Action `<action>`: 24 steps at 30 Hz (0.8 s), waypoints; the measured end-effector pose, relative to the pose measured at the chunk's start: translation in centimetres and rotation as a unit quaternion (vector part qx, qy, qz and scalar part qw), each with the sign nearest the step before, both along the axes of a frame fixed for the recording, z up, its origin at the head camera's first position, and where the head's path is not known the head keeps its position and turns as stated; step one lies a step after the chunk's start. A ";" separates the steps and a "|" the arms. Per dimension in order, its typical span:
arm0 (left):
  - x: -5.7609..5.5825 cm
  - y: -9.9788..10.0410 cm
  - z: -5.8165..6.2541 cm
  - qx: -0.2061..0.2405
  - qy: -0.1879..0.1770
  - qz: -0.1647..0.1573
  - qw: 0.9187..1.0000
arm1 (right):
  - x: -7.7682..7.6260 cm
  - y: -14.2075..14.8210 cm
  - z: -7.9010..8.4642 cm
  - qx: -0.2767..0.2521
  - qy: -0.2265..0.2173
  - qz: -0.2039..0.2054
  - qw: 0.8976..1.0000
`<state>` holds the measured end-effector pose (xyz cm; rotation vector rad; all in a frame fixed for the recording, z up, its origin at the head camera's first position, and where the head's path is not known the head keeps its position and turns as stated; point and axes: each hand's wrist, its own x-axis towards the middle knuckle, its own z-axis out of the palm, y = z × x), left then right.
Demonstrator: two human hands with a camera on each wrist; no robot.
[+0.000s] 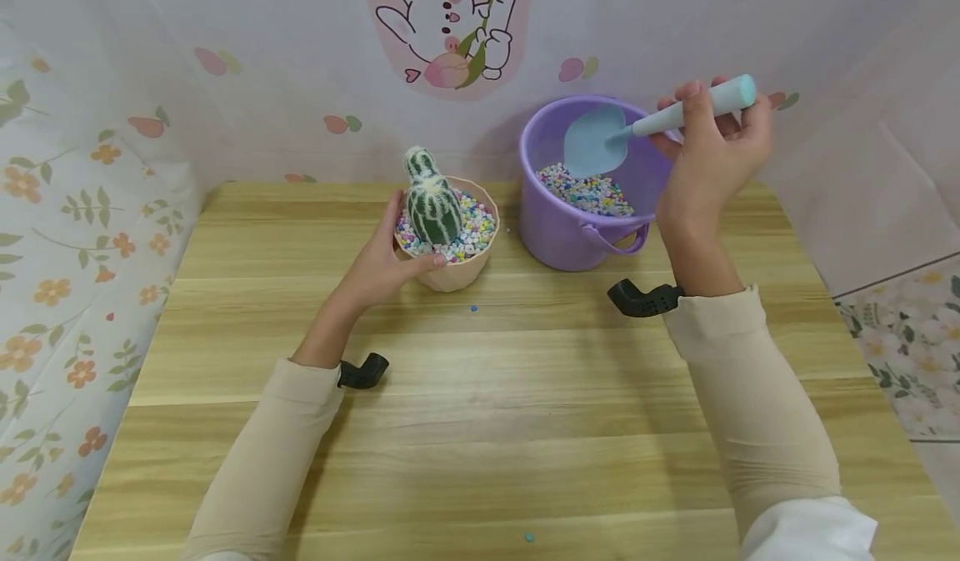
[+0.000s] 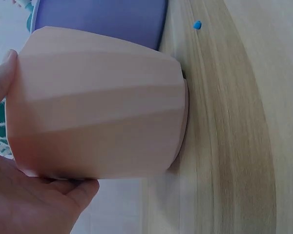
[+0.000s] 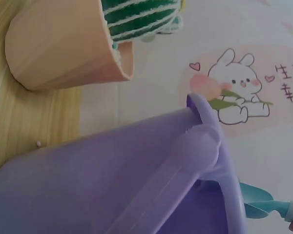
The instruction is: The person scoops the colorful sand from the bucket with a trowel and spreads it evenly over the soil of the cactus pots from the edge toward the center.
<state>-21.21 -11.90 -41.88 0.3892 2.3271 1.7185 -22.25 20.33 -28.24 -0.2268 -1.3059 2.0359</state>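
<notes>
My left hand [image 1: 382,262] grips the near left side of a peach faceted flower pot [image 1: 457,276], thumb at the rim. A green cactus [image 1: 435,209] with white woolly stripes stands in the pot, ringed by small multicoloured pebbles [image 1: 477,226]. In the left wrist view the pot's wall [image 2: 102,102] sits between thumb and fingers. My right hand [image 1: 712,157] holds a light blue toy shovel [image 1: 597,140] by its handle, blade over the mouth of a purple bucket [image 1: 558,232]. More pebbles [image 1: 585,192] lie inside the bucket. The right wrist view catches the shovel [image 3: 256,200] beyond the bucket's rim.
The bucket's handle [image 1: 618,244] hangs down at its front. Pot and bucket stand side by side at the back of the wooden table [image 1: 480,428], before a printed curtain [image 1: 285,61]. A stray blue pebble [image 1: 474,308] lies before the pot, a teal one [image 1: 529,537] near the front.
</notes>
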 end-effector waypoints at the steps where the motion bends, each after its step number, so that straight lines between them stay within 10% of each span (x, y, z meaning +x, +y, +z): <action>1: -0.1 -0.1 0.0 0.001 0.000 -0.003 1.000 | -0.3 0.3 -0.1 -0.007 -0.007 0.009 1.000; 24: -2.1 -1.2 0.3 0.042 -0.026 -0.075 0.996 | -3.8 2.7 -2.4 0.010 -0.101 0.064 0.993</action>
